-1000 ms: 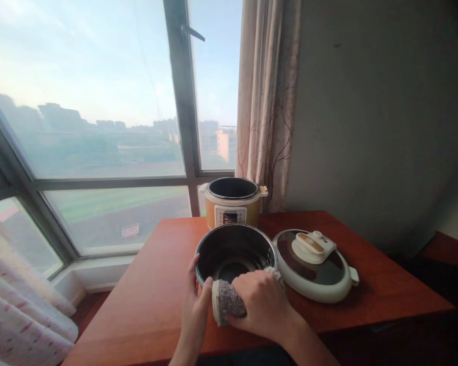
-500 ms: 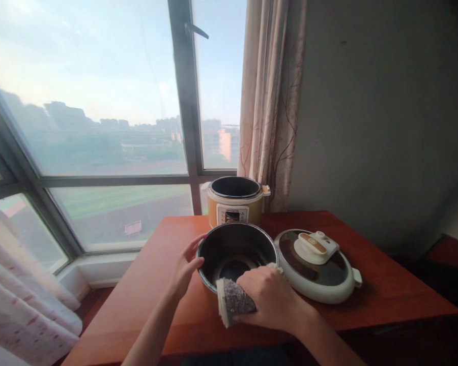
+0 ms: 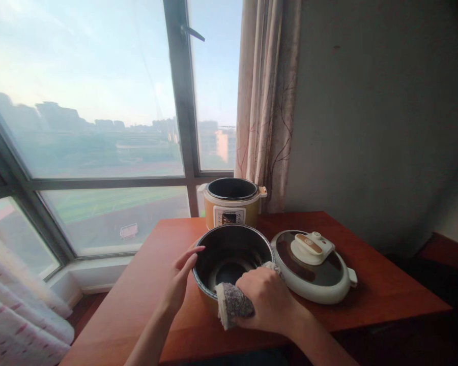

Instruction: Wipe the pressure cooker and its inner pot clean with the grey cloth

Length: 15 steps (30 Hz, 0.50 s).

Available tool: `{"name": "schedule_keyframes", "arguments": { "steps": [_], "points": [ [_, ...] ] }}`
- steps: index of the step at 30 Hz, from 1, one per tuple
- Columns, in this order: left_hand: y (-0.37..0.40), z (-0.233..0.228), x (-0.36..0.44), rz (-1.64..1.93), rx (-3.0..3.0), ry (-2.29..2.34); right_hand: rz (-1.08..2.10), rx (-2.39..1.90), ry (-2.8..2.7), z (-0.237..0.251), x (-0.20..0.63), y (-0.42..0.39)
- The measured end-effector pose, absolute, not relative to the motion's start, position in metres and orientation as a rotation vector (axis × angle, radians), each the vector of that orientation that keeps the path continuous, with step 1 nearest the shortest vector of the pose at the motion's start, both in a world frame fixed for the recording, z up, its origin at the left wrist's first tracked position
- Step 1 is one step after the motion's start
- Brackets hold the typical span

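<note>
A dark, round inner pot (image 3: 234, 244) stands on the reddish-brown table, its mouth facing up. At its left rim is my left hand (image 3: 181, 277), fingers stretched out and nothing in them; the fingertips are at the rim, and I cannot tell if they touch it. My right hand (image 3: 265, 295) is wrapped round a grey, fuzzy cloth (image 3: 232, 304) at the pot's near right rim. Part of the cloth sticks out on each side of my fist. The far side of the right fingers is hidden.
Behind the pot stands the pressure cooker body (image 3: 232, 203), uncovered. Its lid (image 3: 313, 267) lies to the right, close to the pot. The table (image 3: 137, 290) ends before a window (image 3: 110, 127). A curtain (image 3: 265, 101) hangs behind the cooker.
My left hand has loosened at the pot's rim, and its fingers have straightened. The right hand keeps the cloth at nearly the same spot. The whole view has shifted slightly.
</note>
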<state>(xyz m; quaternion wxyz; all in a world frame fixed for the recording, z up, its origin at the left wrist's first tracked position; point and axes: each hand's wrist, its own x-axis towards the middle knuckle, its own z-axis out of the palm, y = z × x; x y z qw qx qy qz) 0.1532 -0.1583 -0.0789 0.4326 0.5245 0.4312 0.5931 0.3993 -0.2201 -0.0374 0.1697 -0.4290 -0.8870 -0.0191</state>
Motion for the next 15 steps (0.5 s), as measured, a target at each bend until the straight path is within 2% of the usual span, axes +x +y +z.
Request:
{"name": "schedule_keyframes", "arguments": {
  "steps": [7, 15],
  "points": [
    [-0.209, -0.075, 0.190, 1.522, 1.527, 1.324, -0.042, -1.270, -2.471, -0.037, 0.392, -0.227],
    [-0.225, -0.086, 0.196, 1.619, 1.447, 1.448, -0.010, -1.261, -2.424, -0.044, 0.385, -0.231]
  ]
}}
